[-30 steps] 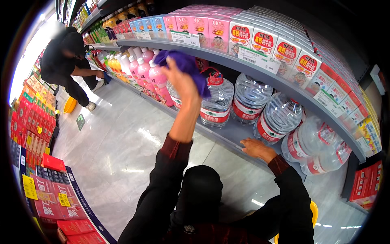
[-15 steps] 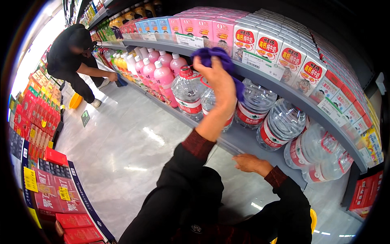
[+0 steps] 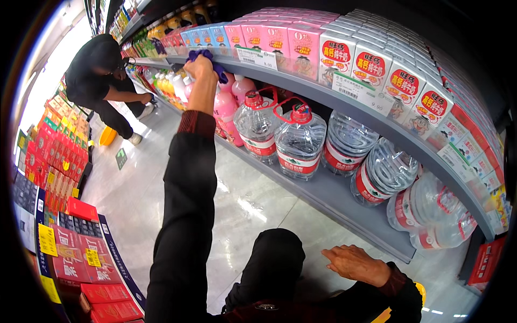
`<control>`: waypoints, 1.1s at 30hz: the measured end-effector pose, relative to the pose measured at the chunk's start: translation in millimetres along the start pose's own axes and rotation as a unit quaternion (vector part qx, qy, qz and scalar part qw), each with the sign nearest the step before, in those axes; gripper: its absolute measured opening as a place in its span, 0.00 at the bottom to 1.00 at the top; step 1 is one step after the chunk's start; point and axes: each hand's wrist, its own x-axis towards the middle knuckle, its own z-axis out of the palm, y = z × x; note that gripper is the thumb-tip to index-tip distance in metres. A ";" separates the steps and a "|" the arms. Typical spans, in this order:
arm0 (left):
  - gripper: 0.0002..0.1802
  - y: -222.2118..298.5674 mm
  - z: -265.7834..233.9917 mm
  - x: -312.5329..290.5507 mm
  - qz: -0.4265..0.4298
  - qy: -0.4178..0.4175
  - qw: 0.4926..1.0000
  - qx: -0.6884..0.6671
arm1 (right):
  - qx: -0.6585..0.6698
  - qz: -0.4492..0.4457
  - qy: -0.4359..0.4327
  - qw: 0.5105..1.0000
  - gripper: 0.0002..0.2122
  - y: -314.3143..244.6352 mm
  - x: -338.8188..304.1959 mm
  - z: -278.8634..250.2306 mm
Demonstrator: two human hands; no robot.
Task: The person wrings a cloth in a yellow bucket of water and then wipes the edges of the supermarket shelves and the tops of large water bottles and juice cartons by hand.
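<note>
With my left arm stretched forward, my left hand (image 3: 202,72) presses a purple cloth (image 3: 219,71) against the front edge of the shelf (image 3: 309,78). Pink bottles (image 3: 226,107) stand below that hand, and blue and pink drink cartons (image 3: 250,35) line the shelf above it. My right hand (image 3: 358,264) hovers over the floor beside my knee, its fingers loosely bent and nothing in them. Large clear water jugs (image 3: 299,145) with red handles and labels stand on the bottom shelf between the two hands.
At the far left a person in black (image 3: 102,81) bends toward the shelf, near a yellow basin (image 3: 107,136). Red boxes (image 3: 72,253) are stacked along the left side. Part of another yellow container (image 3: 420,293) shows beside my right forearm. Price tags (image 3: 358,91) run along the shelf edge.
My left hand has slid the cloth leftward and farther along the shelf edge, uncovering a water jug. My right hand has drawn back from the bottom shelf toward me.
</note>
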 end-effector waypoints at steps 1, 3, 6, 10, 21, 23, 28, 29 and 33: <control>0.05 -5.6 -6.8 0.6 0.005 -0.050 0.999 -0.006 | -0.008 0.002 0.000 1.000 0.15 1.1 3.7 3.4; 0.08 -8.1 -5.6 -37.4 0.017 -0.061 0.998 0.018 | -0.014 -0.003 0.016 1.000 0.14 4.4 11.8 3.1; 0.22 12.8 -3.4 -143.3 -0.006 -0.079 0.992 0.096 | -0.002 -0.025 0.015 1.000 0.13 1.6 15.0 3.1; 0.26 25.3 -5.8 -140.1 -0.047 -0.133 0.988 0.065 | 0.033 -0.058 0.077 0.995 0.14 5.7 21.1 -3.2; 0.15 -10.6 -29.5 39.5 -0.033 -0.080 0.990 0.113 | -0.326 -0.059 0.506 0.797 0.12 -17.0 67.8 -188.4; 0.06 -15.8 -29.5 48.6 0.003 -0.082 0.993 0.086 | -0.382 -0.044 0.520 0.763 0.13 -11.1 80.2 -204.7; 0.04 -10.0 -28.9 74.7 -0.026 -0.069 0.997 0.037 | -0.452 0.014 0.526 0.720 0.13 3.5 104.0 -226.5; 0.05 -12.1 -32.3 88.5 -0.009 -0.065 0.998 0.021 | -0.465 0.026 0.520 0.717 0.14 5.8 106.6 -225.2; 0.08 -13.5 -44.3 129.7 0.004 -0.047 0.999 0.026 | -0.495 0.044 0.497 0.711 0.12 8.7 114.6 -220.7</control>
